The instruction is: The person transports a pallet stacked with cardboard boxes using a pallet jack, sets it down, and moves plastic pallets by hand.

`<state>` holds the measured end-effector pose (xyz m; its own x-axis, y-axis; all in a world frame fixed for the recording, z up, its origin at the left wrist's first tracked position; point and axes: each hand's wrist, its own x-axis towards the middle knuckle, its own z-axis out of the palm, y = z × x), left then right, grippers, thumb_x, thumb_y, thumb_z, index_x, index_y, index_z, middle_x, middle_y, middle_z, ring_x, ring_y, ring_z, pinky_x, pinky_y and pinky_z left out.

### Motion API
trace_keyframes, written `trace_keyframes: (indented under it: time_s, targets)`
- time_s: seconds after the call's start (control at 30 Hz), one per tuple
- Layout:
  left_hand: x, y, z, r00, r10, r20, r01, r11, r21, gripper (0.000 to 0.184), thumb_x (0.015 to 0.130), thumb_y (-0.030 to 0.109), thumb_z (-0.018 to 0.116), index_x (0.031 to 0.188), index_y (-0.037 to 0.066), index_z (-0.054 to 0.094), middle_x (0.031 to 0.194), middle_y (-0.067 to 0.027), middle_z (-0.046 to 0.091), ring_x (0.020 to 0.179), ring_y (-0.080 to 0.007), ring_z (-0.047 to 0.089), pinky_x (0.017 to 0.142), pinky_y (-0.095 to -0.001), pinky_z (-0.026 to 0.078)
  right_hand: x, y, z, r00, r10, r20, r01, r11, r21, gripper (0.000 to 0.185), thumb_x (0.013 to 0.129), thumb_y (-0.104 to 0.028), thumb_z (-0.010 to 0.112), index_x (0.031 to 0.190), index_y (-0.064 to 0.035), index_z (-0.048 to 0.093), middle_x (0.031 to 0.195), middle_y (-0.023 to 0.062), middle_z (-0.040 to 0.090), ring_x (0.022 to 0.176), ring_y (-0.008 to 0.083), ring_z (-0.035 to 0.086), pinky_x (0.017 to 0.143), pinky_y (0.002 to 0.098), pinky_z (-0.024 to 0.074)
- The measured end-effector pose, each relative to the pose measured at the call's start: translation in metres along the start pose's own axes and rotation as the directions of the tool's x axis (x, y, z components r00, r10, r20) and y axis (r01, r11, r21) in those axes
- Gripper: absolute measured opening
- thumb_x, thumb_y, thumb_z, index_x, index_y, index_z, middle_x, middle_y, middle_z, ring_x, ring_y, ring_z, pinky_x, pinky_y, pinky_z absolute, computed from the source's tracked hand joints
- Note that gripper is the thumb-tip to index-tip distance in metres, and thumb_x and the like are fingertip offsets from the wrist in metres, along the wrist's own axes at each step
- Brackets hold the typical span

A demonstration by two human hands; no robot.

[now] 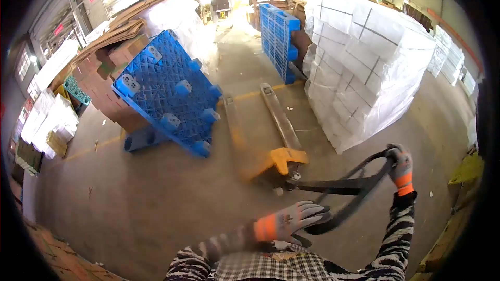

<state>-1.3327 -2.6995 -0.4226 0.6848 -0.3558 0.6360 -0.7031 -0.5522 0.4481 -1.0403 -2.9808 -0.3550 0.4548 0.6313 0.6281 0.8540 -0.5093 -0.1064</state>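
A yellow pallet jack [285, 161] stands on the floor ahead of me, its two forks pointing away. Its black loop handle [350, 213] is tilted toward me and to the right. At the loop's far right end, my right hand [401, 162], in a grey glove with an orange cuff, is closed around the bar. My left hand [298, 219], gloved the same way, lies against the loop's near left end. Its fingers are stretched out over the bar and its thumb is apart below, not wrapped round it.
Left of the forks, a blue plastic pallet [169, 91] leans against stacked brown cartons [107, 83]. Another blue pallet [276, 39] stands upright beyond the forks. A tall plastic-wrapped stack of white boxes [359, 67] rises close on the right. Yellow lines mark the floor.
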Motion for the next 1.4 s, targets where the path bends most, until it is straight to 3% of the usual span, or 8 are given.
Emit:
trace_keyframes:
  time_s: [0.17, 0.47, 0.8, 0.83, 0.87, 1.0, 1.1, 1.4]
  targets:
    - [-0.167, 0.04, -0.007, 0.892, -0.447, 0.069, 0.452, 0.875, -0.172, 0.068, 0.084, 0.028, 0.067, 0.14, 0.0, 0.04, 0.137, -0.0194, 0.047, 0.127, -0.0342, 0.045, 0.108, -0.0419, 0.035, -0.121, 0.047, -0.045, 0.923, 0.338, -0.185, -0.342, 0.94, 0.013, 0.022, 0.087, -0.007, 0.053, 0.103, -0.0038, 0.067, 0.119, 0.0128, 0.062, 0.112, 0.0261, 0.057, 0.096, 0.0371, 0.0437]
    - [-0.446, 0.124, -0.038, -0.074, -0.923, 0.379, 0.997, -0.059, 0.052, 0.058, 0.092, 0.038, 0.059, 0.142, 0.013, 0.044, 0.133, -0.0135, 0.057, 0.12, -0.0277, 0.055, 0.097, -0.0379, 0.046, -0.43, -0.047, 0.084, 0.456, 0.741, 0.494, -0.752, 0.617, -0.232, 0.028, 0.09, -0.02, 0.051, 0.107, -0.003, 0.065, 0.111, 0.0157, 0.064, 0.102, 0.0286, 0.059, 0.089, 0.0393, 0.0461]
    - [-0.501, -0.047, -0.034, 0.203, -0.942, 0.266, 0.977, 0.212, 0.002, 0.053, 0.093, 0.031, 0.06, 0.141, 0.015, 0.046, 0.129, -0.0113, 0.06, 0.114, -0.0229, 0.058, 0.095, -0.0334, 0.047, -0.409, -0.235, 0.296, -0.24, 0.11, 0.964, -0.511, 0.83, -0.222, 0.042, 0.095, -0.037, 0.049, 0.113, -0.002, 0.063, 0.101, 0.0192, 0.066, 0.09, 0.0319, 0.062, 0.079, 0.0421, 0.049]
    - [-0.492, -0.065, -0.05, 0.209, -0.938, 0.278, 0.975, 0.22, 0.011, 0.053, 0.093, 0.031, 0.06, 0.141, 0.015, 0.046, 0.129, -0.0113, 0.06, 0.114, -0.0229, 0.058, 0.095, -0.0334, 0.047, -0.387, -0.236, 0.315, -0.212, 0.114, 0.97, -0.508, 0.835, -0.21, 0.043, 0.095, -0.039, 0.049, 0.113, -0.0019, 0.063, 0.1, 0.0195, 0.067, 0.088, 0.0322, 0.062, 0.078, 0.0424, 0.0493]
    - [-0.478, -0.077, -0.074, 0.352, -0.895, 0.275, 0.924, 0.38, 0.052, 0.053, 0.093, 0.032, 0.06, 0.141, 0.014, 0.046, 0.128, -0.0114, 0.06, 0.113, -0.0231, 0.059, 0.095, -0.0335, 0.047, -0.376, -0.237, 0.338, 0.375, 0.056, 0.925, -0.715, 0.653, 0.25, 0.047, 0.09, -0.039, 0.058, 0.117, -0.0016, 0.06, 0.109, 0.0212, 0.064, 0.1, 0.0379, 0.06, 0.083, 0.0442, 0.049]
    - [-0.413, -0.108, -0.164, 0.274, -0.916, 0.293, 0.957, 0.291, 0.012, 0.054, 0.093, 0.032, 0.061, 0.139, 0.008, 0.047, 0.129, -0.0126, 0.06, 0.114, -0.0232, 0.058, 0.095, -0.0339, 0.046, -0.295, -0.221, 0.447, 0.062, 0.297, 0.953, -0.861, 0.499, -0.1, 0.036, 0.091, -0.036, 0.057, 0.11, -0.0068, 0.067, 0.099, 0.0151, 0.068, 0.091, 0.0327, 0.062, 0.079, 0.0421, 0.0477]
    - [-0.456, -0.156, -0.186, -0.061, -0.972, 0.227, 0.997, -0.068, -0.024, 0.052, 0.092, 0.029, 0.061, 0.137, 0.005, 0.048, 0.129, -0.0134, 0.059, 0.116, -0.0223, 0.057, 0.095, -0.0344, 0.046, -0.198, -0.221, 0.467, 0.16, 0.131, 0.978, -0.698, 0.716, 0.018, 0.039, 0.089, -0.041, 0.058, 0.106, -0.0075, 0.067, 0.101, 0.0149, 0.068, 0.094, 0.0335, 0.062, 0.081, 0.0429, 0.0475]
    - [-0.63, -0.269, -0.21, -0.226, -0.918, 0.327, 0.947, -0.286, -0.147, 0.056, 0.089, 0.045, 0.058, 0.126, 0.003, 0.057, 0.124, -0.0193, 0.061, 0.118, -0.0343, 0.055, 0.097, -0.0401, 0.044, 0.03, -0.189, 0.579, 0.237, 0.207, 0.949, -0.634, 0.774, -0.01, 0.04, 0.087, -0.041, 0.058, 0.109, -0.0086, 0.066, 0.111, 0.0151, 0.066, 0.101, 0.035, 0.061, 0.084, 0.0427, 0.0478]
